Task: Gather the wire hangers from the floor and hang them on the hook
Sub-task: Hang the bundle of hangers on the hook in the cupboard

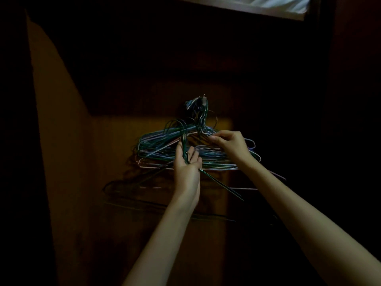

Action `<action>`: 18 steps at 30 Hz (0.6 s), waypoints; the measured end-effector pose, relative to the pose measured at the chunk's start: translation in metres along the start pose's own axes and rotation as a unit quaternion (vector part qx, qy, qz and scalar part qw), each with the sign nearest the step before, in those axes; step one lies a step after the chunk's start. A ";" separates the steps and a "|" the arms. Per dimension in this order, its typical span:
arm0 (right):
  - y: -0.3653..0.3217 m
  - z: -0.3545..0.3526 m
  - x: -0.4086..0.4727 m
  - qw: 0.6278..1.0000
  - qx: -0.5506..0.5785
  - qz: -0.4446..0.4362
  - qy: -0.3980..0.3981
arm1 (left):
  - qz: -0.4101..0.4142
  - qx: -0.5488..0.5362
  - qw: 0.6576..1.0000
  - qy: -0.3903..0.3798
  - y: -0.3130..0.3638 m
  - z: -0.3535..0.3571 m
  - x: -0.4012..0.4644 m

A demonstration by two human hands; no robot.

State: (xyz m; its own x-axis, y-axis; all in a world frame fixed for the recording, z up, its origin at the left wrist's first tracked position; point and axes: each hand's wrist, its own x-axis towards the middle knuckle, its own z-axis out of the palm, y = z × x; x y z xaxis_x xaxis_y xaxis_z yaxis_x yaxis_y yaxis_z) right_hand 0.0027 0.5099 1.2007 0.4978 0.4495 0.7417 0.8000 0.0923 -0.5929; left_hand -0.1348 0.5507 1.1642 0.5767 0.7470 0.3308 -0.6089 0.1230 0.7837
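Observation:
A thick bunch of wire hangers (165,145), green, blue, pink and white, hangs from a small metal hook (203,100) on a dark wooden wall. My left hand (186,168) is raised below the bunch's left half and grips several green hangers (222,185) by their necks; their hooks arch up above my fingers. My right hand (231,144) reaches into the right side of the hanging bunch and pinches wires near the hangers' shoulders. The scene is very dim, so single hangers are hard to tell apart.
The brown wooden wall (103,182) fills the view, with a darker upper panel (144,58). A bright window with pale cloth (268,5) shows at the top right. Shadows of hangers fall on the wall below my hands.

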 end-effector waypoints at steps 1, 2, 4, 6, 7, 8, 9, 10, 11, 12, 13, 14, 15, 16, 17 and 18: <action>0.000 0.001 0.010 1.000 0.005 -0.002 0.000 | 0.007 0.002 1.000 0.000 0.002 0.003 0.007; 0.001 0.002 0.020 1.000 0.011 -0.003 0.002 | 0.013 0.003 1.000 -0.001 0.004 0.006 0.014; 0.002 0.004 0.037 1.000 0.016 -0.008 0.006 | 0.024 0.007 1.000 -0.002 0.006 0.010 0.027; 0.004 0.005 0.052 1.000 0.009 -0.020 0.010 | 0.034 0.013 0.999 -0.003 0.007 0.013 0.038; 0.004 0.006 0.059 1.000 0.006 -0.024 0.013 | 0.039 0.015 0.999 -0.003 0.007 0.013 0.043; 0.005 0.007 0.066 1.000 0.009 -0.025 0.015 | 0.042 0.016 0.999 -0.003 0.007 0.014 0.048; 0.007 0.007 0.072 0.999 0.017 -0.025 0.018 | 0.045 0.018 0.999 -0.003 0.007 0.014 0.052; 0.008 0.008 0.078 0.999 0.029 -0.022 0.021 | 0.049 0.018 0.999 -0.004 0.006 0.014 0.057; 0.009 0.009 0.082 0.999 0.038 -0.019 0.025 | 0.053 0.018 0.998 -0.004 0.006 0.014 0.060; 0.010 0.009 0.087 0.999 0.042 -0.017 0.027 | 0.056 0.017 0.998 -0.004 0.005 0.014 0.064; 0.012 0.010 0.090 0.999 0.042 -0.014 0.026 | 0.058 0.018 0.998 -0.004 0.003 0.014 0.068; 0.014 0.011 0.093 0.999 0.043 -0.010 0.024 | 0.059 0.020 0.998 -0.004 0.002 0.014 0.070; 0.018 0.012 0.094 0.999 0.043 -0.006 0.021 | 0.061 0.026 0.998 -0.004 0.000 0.014 0.072; 0.022 0.013 0.095 0.999 0.039 -0.002 0.020 | 0.061 0.032 0.998 -0.006 -0.001 0.014 0.074; 0.026 0.014 0.096 0.999 0.034 0.000 0.019 | 0.062 0.036 0.997 -0.007 -0.002 0.014 0.075; 0.030 0.016 0.095 0.999 0.028 0.001 0.018 | 0.062 0.036 0.997 -0.008 -0.004 0.013 0.076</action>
State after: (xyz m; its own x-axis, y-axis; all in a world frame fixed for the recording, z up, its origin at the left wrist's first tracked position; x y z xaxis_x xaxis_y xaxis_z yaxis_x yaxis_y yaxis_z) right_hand 0.0688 0.5697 1.2486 0.5119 0.4167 0.7512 0.7794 0.1424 -0.6102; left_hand -0.0814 0.5983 1.1936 0.5074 0.7435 0.4356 -0.6360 -0.0180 0.7715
